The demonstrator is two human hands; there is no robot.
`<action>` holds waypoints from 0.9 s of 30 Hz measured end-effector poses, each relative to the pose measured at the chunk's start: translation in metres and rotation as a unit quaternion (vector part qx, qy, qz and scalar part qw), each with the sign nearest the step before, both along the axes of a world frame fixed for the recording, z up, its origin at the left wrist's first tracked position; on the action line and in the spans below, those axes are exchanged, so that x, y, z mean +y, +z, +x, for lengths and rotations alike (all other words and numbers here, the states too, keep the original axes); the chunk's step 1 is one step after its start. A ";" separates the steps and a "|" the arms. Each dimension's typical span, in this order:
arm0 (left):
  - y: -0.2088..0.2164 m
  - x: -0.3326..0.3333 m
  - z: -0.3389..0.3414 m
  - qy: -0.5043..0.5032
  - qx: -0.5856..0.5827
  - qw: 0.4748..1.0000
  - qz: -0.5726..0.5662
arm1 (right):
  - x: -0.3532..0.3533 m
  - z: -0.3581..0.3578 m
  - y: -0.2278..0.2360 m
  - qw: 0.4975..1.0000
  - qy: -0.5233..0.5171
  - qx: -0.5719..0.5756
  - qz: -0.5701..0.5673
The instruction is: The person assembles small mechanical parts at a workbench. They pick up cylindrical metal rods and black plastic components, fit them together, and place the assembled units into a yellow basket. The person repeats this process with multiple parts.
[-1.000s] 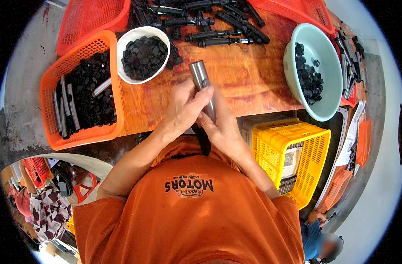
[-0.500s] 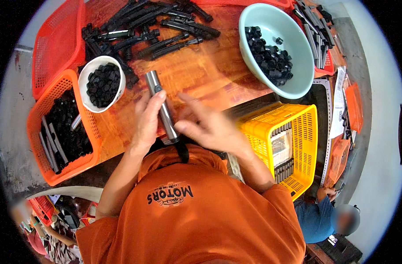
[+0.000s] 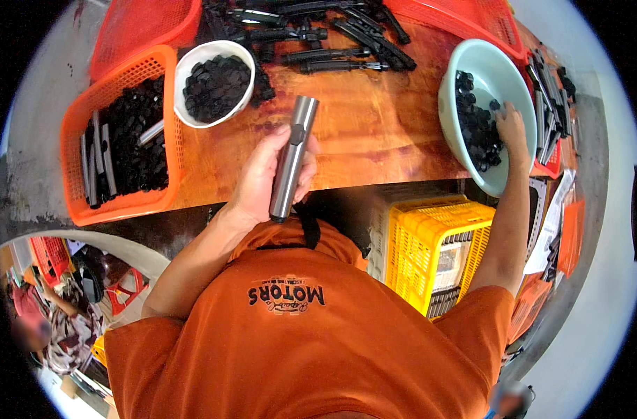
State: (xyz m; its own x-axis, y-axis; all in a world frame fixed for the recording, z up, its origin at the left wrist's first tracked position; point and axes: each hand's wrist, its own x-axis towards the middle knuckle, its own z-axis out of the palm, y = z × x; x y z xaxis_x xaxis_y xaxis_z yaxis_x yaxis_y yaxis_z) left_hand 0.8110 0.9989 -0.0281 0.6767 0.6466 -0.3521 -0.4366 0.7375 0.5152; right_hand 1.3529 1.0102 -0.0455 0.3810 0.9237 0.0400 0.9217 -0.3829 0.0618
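My left hand [image 3: 262,171] is closed round a silver metal tube [image 3: 294,157], which tilts upright in front of my chest. A notch shows in the tube's upper side, and its lower end is dark. Over to the right, my right hand [image 3: 512,129] reaches into a light blue basin [image 3: 496,70] of small black caps [image 3: 479,136]. Its fingers are apart, close to one loose cap [image 3: 495,105], and nothing shows held in them.
A white bucket [image 3: 181,112] of black caps stands beside an orange basket [image 3: 74,167] holding black pieces and metal tubes. Long black parts [image 3: 346,59] lie at the table's far side. A yellow crate [image 3: 412,258] is below the table edge, near my right arm.
My right hand has left the tube and gone right, into the basin. My left hand still holds the tube, now leaning the other way. The whole view has shifted.
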 end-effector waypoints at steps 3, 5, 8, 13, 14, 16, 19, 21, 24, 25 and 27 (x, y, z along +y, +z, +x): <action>0.003 -0.002 -0.003 -0.002 0.029 0.999 0.015 | 0.013 -0.001 -0.010 1.000 0.011 0.008 -0.027; 0.004 -0.002 -0.004 -0.003 0.045 0.999 0.016 | 0.017 -0.009 -0.006 0.998 0.057 0.014 -0.011; 0.007 -0.005 -0.002 0.010 0.113 0.988 0.102 | 0.023 -0.025 -0.003 0.996 0.088 0.027 0.002; 0.010 -0.009 -0.003 0.004 0.149 0.970 0.190 | 0.013 -0.021 0.026 0.996 0.068 0.011 0.058; 0.013 -0.009 -0.004 0.003 0.154 0.966 0.206 | 0.008 -0.021 0.037 0.994 0.059 0.040 0.079; 0.011 -0.011 -0.009 -0.018 0.139 0.970 0.198 | 0.001 -0.033 0.070 0.986 0.046 0.101 0.123; 0.009 -0.015 -0.012 -0.039 0.154 0.960 0.231 | -0.008 -0.126 0.132 0.944 0.029 0.282 0.168; 0.011 -0.018 -0.016 -0.037 0.173 0.954 0.243 | -0.010 -0.182 0.129 0.927 0.152 0.318 0.130; 0.020 -0.015 -0.025 -0.080 0.174 0.943 0.272 | -0.022 -0.271 0.148 0.891 0.391 0.227 0.045; 0.021 -0.015 -0.026 -0.088 0.181 0.933 0.297 | -0.026 -0.289 0.150 0.881 0.420 0.218 0.019; 0.022 -0.016 -0.028 -0.101 0.201 0.912 0.342 | -0.031 -0.310 0.153 0.869 0.448 0.205 -0.030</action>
